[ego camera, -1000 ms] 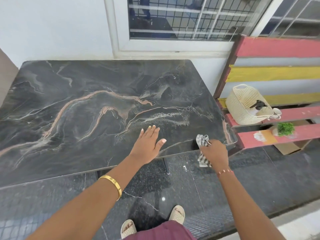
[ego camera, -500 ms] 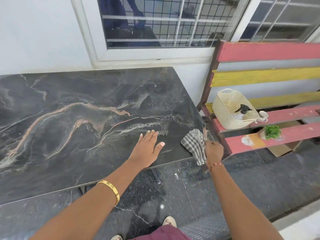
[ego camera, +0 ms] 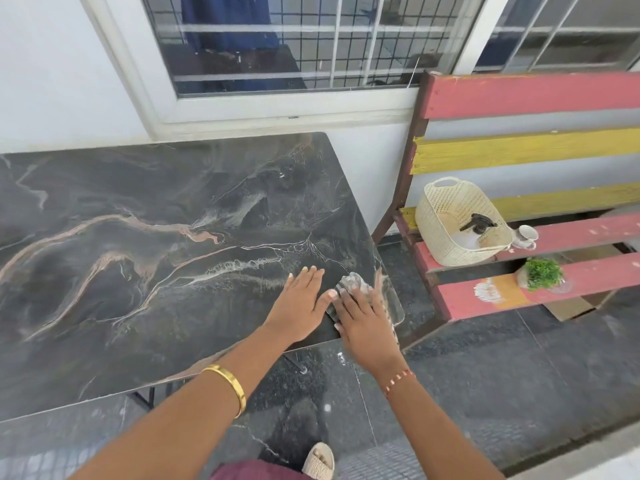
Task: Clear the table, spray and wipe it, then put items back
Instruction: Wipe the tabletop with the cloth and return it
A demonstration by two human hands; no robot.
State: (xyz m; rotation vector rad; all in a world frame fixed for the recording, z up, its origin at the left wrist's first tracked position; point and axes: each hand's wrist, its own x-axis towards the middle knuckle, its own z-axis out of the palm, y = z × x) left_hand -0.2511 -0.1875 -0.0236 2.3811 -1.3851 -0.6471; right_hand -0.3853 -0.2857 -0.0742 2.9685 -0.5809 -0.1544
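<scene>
Progress entry, wiping stage. Counter (ego camera: 166, 244) carries none of its items, so I judge the clearing done; whether it has been sprayed I cannot tell, since no wet film shows on the dark surface. Wiping is in hand at the near right corner. Left to do, by my reading: finish the wipe, then bring the items back.

Hands: my left hand (ego camera: 298, 306) lies flat on the counter, fingers straight and together, holding nothing, seemingly bracing. My right hand (ego camera: 363, 323) lies just beside it, fingers spread, pressing the cloth (ego camera: 353, 284) down onto the corner; the thumb of the left nearly touches it.

Cloth: light, blurred, bunched under and ahead of the right fingers (ego camera: 346, 303), on the counter close to its right edge. Pattern not readable.

Counter surface: black marble look with pink and white veins, rounded corner, glossy.

Items awaiting return, on the painted slat bench (ego camera: 519, 95) to the right, well apart from the counter: cream woven basket (ego camera: 446, 223) with a spray bottle (ego camera: 479, 225) lying inside, small white cup (ego camera: 526, 235) just beside it, little green plant (ego camera: 542, 273) on the lower slat.
</scene>
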